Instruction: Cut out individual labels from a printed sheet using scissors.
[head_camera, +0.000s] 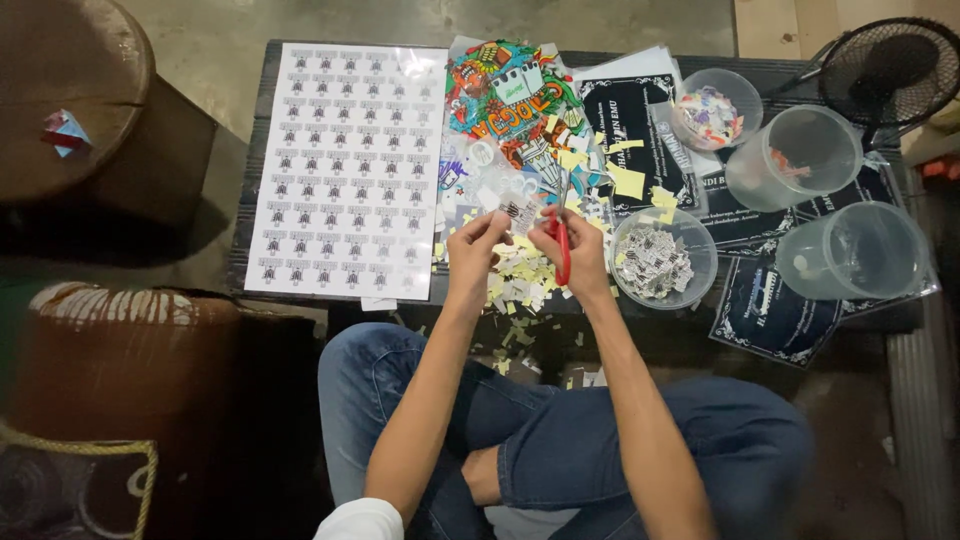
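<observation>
Low dark table (262, 150) on concrete floor, w/ big white printed sticker sheet (345, 170) at left. My left hand (478, 245) pinches small white printed sticker piece (520, 214) over pile of yellow paper scraps (520, 280). My right hand (580, 250) grips red-handled scissors (562, 250), blades at the piece. Clear round plastic tub of cut stickers (655, 260) just beside right hand.

Head camera looks steeply down, close over a low table (262, 120).
</observation>
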